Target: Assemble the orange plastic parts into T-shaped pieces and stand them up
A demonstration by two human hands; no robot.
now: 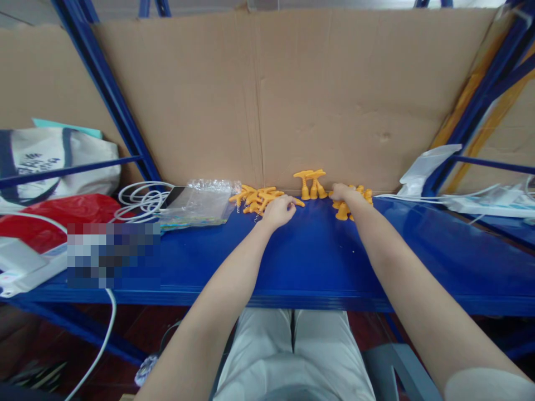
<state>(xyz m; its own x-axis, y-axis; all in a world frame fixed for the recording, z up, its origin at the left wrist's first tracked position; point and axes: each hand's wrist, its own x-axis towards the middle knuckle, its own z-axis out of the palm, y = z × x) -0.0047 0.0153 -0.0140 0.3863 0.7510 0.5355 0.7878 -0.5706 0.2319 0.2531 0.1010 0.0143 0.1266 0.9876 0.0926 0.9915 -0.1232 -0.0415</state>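
Canvas bag (pixel 90 146), red bag (pixel 83 209) and a flat clear packet (pixel 203 205) occupy the left end of the blue tabletop (pixel 301 250). Right of the packet, yellow corkscrew handles (pixel 253 196) lie piled near the cardboard wall (pixel 292 100), long axes at mixed angles, some metal spirals pointing toward the person. The left hand (pixel 278 213) reaches in over the pile's right edge, fingers curled; a single handle (pixel 298 202) juts rightward beside the fingertips, its long axis nearly crosswise. Next, 3 yellow T-shaped pieces (pixel 313 184) stand upright, crossbars on top. The right hand (pixel 343 192) angles inward, arm extended, above a cluster of yellow sleeves (pixel 343 211). At this range I cannot tell whether either hand grasps a piece. Between the forearms, blue surface runs to the front edge, giving room to draw back; farther right sits a white power strip (pixel 485 206).
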